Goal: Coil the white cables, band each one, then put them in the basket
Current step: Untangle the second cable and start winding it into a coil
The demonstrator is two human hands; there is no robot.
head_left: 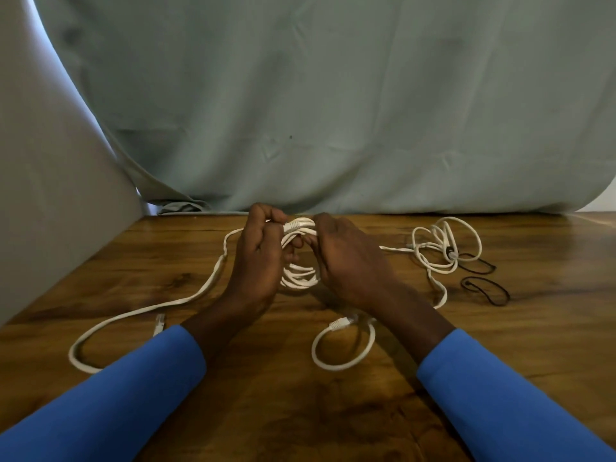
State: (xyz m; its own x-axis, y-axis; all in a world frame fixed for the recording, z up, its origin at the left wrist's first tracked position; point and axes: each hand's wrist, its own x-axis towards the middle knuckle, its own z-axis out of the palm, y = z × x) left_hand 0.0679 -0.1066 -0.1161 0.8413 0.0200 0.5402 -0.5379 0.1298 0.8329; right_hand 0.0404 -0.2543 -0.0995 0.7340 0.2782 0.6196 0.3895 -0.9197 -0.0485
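Between my hands stands a coil of white cable, several loops, with a plug end at its top. My left hand grips the coil's left side and my right hand grips its right side. A loose tail of white cable runs from the coil to the left and loops near my left sleeve. Another white cable with a plug curls by my right wrist. A thinner tangled white cable lies at the right. Two black bands lie beside it. No basket is in view.
The wooden table carries everything. A pale green cloth hangs behind the table's far edge. A grey panel stands at the left.
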